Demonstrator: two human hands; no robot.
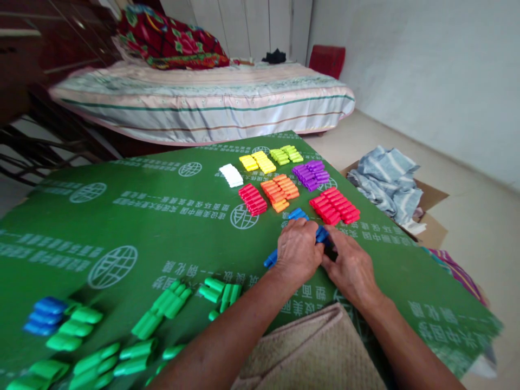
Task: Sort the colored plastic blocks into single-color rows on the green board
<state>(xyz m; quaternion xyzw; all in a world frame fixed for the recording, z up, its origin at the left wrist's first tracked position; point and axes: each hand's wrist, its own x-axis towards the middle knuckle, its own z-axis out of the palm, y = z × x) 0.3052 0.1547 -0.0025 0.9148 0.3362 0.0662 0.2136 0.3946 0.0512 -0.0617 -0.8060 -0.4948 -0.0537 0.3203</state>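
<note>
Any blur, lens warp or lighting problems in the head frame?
Head view: wide-angle warp bows the bed and stretches the green tabletop toward lower right; blue pieces at lower left look soft; dark furniture at upper left looks dim; shadow shows beneath the right hand.

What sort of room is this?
Probably a home bedroom: a wide bed with a pale striped fabric cover, a bundled red floral blanket on it, tall whitish panels behind.

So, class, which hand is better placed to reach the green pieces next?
Probably the left hand: the green pieces lie to its left, while the right hand is farther off.
</note>
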